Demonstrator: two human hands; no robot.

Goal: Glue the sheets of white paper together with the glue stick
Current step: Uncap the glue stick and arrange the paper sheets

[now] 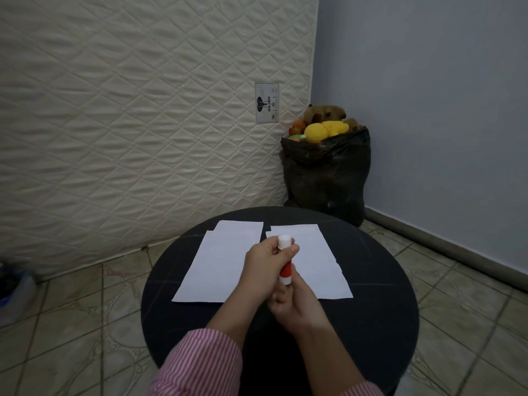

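**Glue stick held over the paper in both hands**

Head view: your left hand [264, 262] wraps round the upper part of the glue stick [285, 262], fingers [293, 248] curled just under its white cap. Your right hand [294, 305] grips the red lower end from below. You hold the stick upright above the round black bench [380, 281], over the gap between the sheets.

Two groups of white paper lie flat on the bench, side by side: the left sheets [217, 264] and the right sheets [320, 264], each with a second sheet peeking out at the far edge.

Behind the bench, a quilted mattress [128, 124] leans upright, and a black bag [325, 172] of plush toys sits in the corner.
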